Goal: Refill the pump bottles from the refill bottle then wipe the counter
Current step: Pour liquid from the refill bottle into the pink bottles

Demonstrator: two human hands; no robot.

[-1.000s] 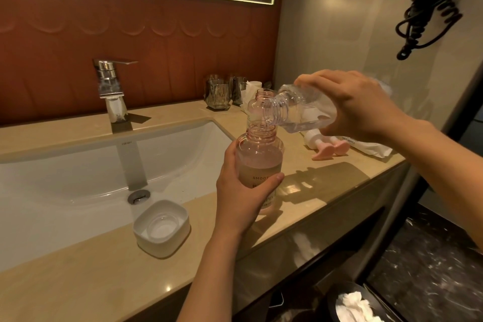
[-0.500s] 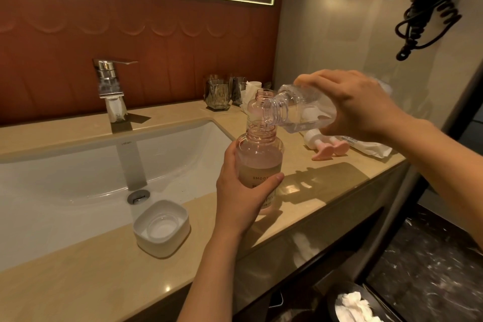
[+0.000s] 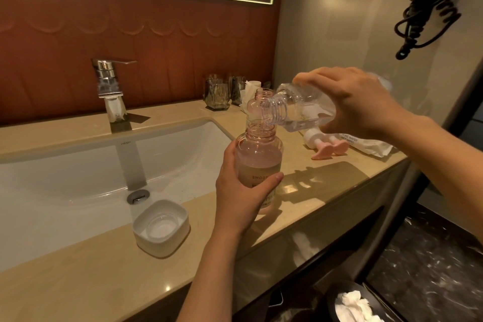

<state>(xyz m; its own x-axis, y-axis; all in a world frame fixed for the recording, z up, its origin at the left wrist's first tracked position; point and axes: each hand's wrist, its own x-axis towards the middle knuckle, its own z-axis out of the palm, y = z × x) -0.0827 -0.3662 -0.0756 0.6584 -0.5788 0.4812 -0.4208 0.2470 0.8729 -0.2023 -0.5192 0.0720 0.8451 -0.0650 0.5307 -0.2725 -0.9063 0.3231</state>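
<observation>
Pink plastic, centre of the frame: the open pump bottle stands on the beige worktop just right of the sink basin. My left hand grips its lower half, fingers curled round the body and thumb across the label. It's filled to roughly the middle.

Up and right, my right hand clamps the clear refill bottle from above, fingers wrapped over it. It's tipped nearly flat, its threaded mouth right at the pink neck, with liquid pooled along its low side. Whether a stream is running, I can't tell.

Just behind stands a second pink bottle, also uncapped. Two pink pump heads lie on the worktop at mid right, beside a crumpled white packet. Glass tumblers sit against the back wall. A white soap dish perches on the front edge of the basin, lower left of my gripping hand, and the chrome tap stands at the far rim, left of centre. Lower right corner, a bin holds white tissue.
</observation>
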